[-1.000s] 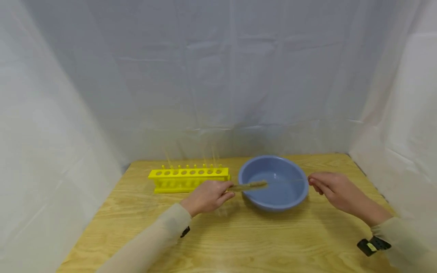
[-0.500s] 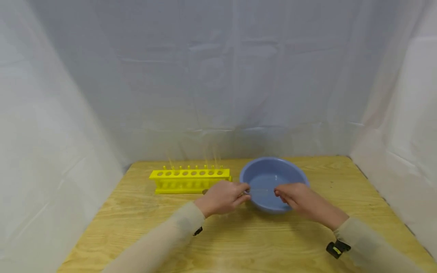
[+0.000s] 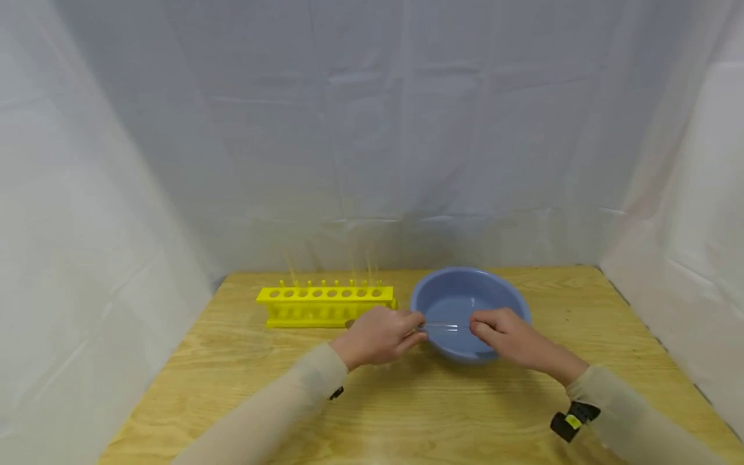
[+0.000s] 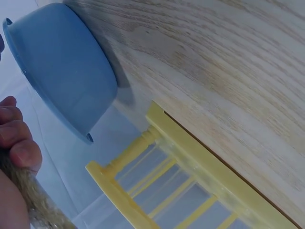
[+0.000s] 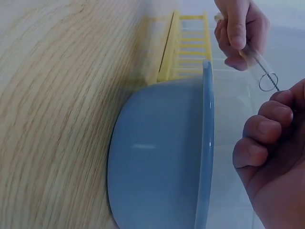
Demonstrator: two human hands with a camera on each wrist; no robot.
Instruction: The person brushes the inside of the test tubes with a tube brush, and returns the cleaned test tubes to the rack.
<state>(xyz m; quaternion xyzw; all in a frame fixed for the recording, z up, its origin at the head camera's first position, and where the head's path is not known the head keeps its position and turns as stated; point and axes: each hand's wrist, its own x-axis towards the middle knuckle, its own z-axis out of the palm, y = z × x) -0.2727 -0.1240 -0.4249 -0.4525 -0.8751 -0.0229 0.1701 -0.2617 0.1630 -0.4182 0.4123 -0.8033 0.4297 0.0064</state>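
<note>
My left hand (image 3: 380, 336) grips a clear glass test tube (image 3: 444, 327), which lies roughly level in front of the blue basin (image 3: 444, 294). From the tube's mouth runs a twisted wire, the stem of a test tube brush (image 5: 261, 63). Its outer end is pinched by my right hand (image 3: 508, 339), close to the mouth. Tan bristles (image 4: 40, 202) show inside the tube in the left wrist view, on the far side of the left fingers. The left palm hides the middle of the tube, and the end of the wire is hidden in the right fingers.
Left of the basin stands a yellow test tube rack (image 3: 325, 295), with a row of holes and pegs. Several faint clear tubes (image 3: 292, 271) rise along its back. The wooden table (image 3: 407, 413) is enclosed by white sheeting (image 3: 372, 142).
The right hand has moved left toward the left hand, pushing the brush deeper into the tube. The bristles have passed from right of the left hand to its left. The left hand shifted slightly right.
</note>
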